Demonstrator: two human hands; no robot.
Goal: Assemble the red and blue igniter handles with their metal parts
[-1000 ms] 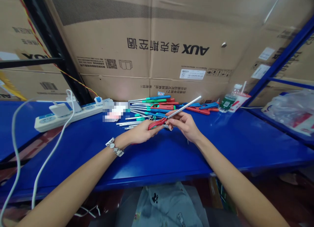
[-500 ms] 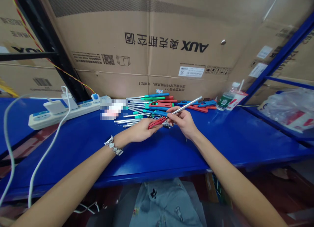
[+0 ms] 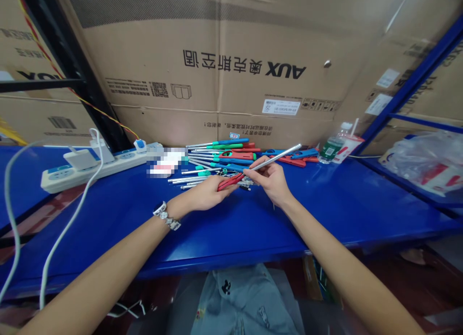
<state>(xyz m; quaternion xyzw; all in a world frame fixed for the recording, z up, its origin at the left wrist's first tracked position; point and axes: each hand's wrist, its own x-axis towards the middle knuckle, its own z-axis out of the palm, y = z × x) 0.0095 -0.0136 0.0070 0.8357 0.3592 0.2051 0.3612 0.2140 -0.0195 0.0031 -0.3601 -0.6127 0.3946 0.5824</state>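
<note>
Held lighter point(image 3: 230, 181): red hndl point(image 3: 224, 184), silver rod point(image 3: 280, 156). Tbl point(image 3: 231, 229) solid blue; along its far edge, other lighters point(image 3: 237, 155) red/blue/grn, btl point(image 3: 328, 150) w/ grn label. Carton point(image 3: 144, 40) brn, blk print.

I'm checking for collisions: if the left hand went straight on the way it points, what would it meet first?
Most likely the right hand, which grips the metal tube just beyond the red handle in the left hand; exact depth is hard to judge.
</note>
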